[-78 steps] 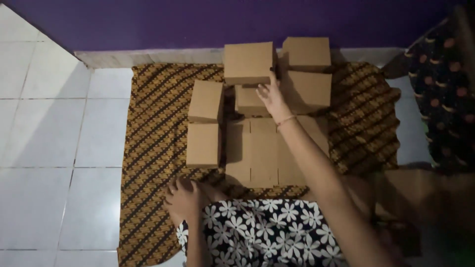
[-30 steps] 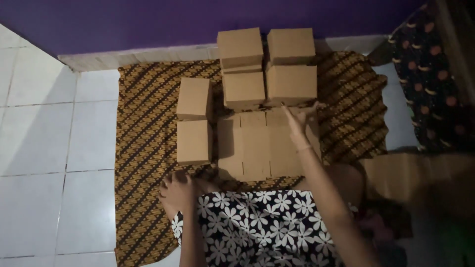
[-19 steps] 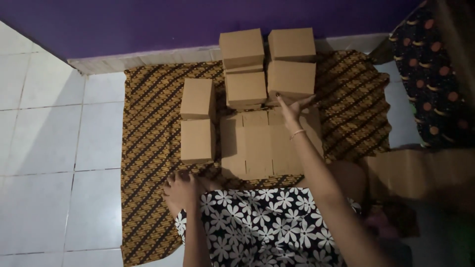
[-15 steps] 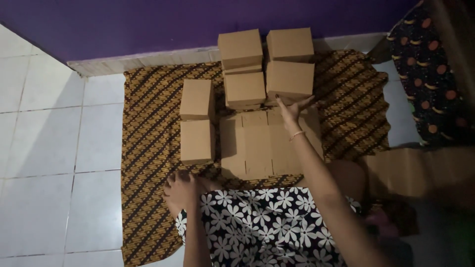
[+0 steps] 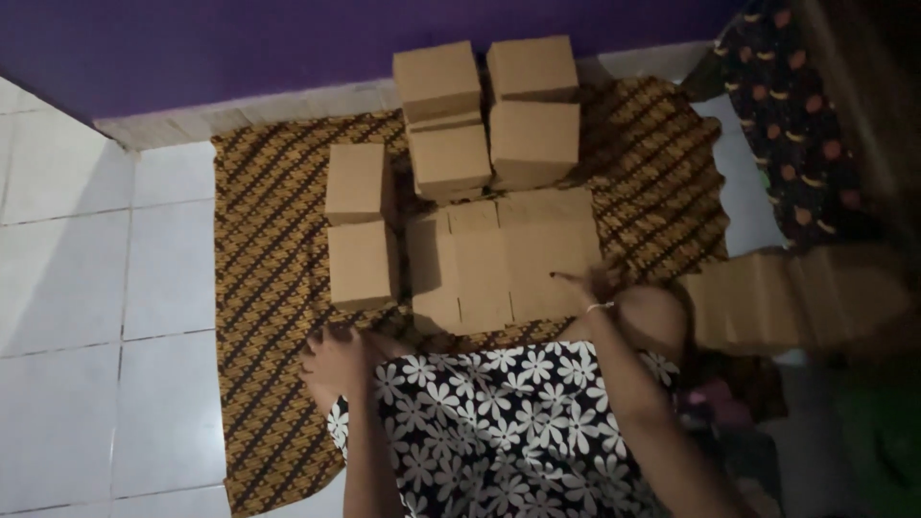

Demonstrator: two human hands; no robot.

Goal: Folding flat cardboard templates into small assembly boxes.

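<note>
Cardboard sheet (image 5: 504, 259), unfolded, lies flat at frame centre on the patterned cloth (image 5: 269, 288), its long axis running left to right. Right hand (image 5: 590, 283) rests loose-fingered on its lower right edge. Left hand (image 5: 336, 360) presses flat on the cloth, holding nothing. Folded boxes (image 5: 480, 105) stand above.

A brown and yellow batik cloth (image 5: 269, 288) is lying spread over the white tiled floor (image 5: 86, 288), reaching up to a purple wall (image 5: 192, 48). 6 closed cardboard boxes are sitting on it: 2 (image 5: 360, 223) at the left, 4 (image 5: 484, 110) stacked near the wall. A dark spotted fabric (image 5: 796, 125) is lying at the right.
</note>
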